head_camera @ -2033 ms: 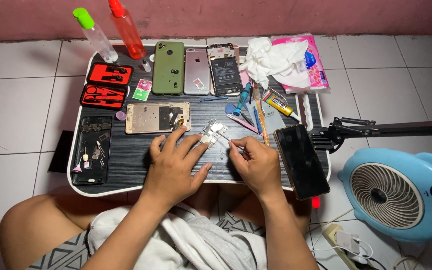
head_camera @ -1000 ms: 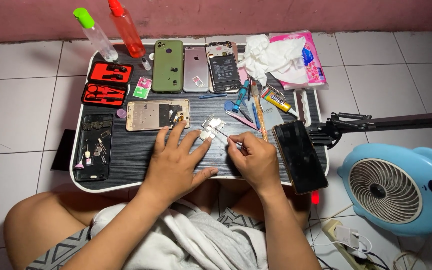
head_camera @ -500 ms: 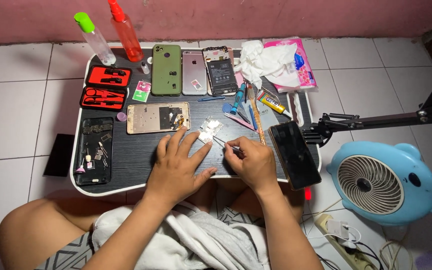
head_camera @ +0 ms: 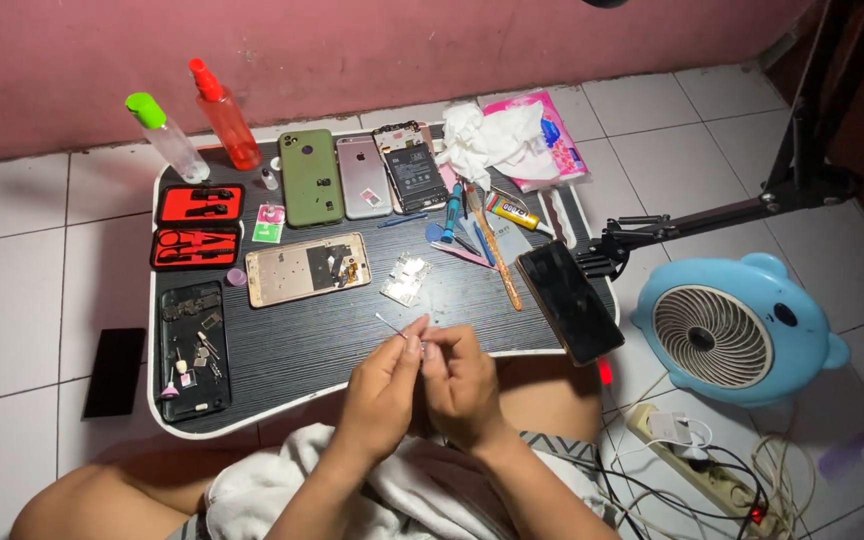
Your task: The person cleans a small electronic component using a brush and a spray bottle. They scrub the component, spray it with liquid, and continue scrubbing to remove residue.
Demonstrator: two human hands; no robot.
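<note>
Left hand [head_camera: 384, 385] and right hand [head_camera: 459, 380]: meeting fingertip to fingertip over the near edge of the black lap table [head_camera: 302, 345], both pinching a thin pale stick [head_camera: 389, 325], possibly a swab; small metal part [head_camera: 406, 279] lying apart, beside the gold phone frame [head_camera: 307, 268]

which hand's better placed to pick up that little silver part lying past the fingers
Left, probably. The left hand pinches the thin swab and sits nearer the silver part; the right hand lies further off.
</note>
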